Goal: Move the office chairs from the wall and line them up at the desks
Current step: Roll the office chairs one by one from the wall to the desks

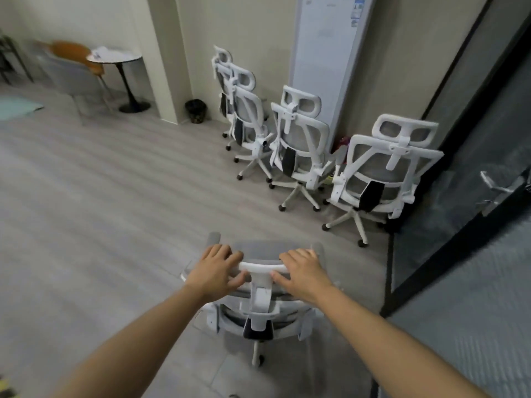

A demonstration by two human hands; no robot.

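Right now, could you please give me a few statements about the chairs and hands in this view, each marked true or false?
1. Both hands hold the nearest chair's headrest. True.
2. The left hand hangs free. False: it grips the headrest, as does the right hand.
3. Four white chairs stand along the wall. True.
4. The small bin is white. False: it is dark.

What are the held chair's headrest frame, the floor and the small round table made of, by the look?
Headrest frame: likely moulded plastic, smooth white, rounded edges, grey mesh inside. Both the left hand and right hand grip it. Floor: pale grey wood-look planks, probably laminate or vinyl, matte. Round table: glossy white top, possibly marble-look; black pedestal, material unclear.
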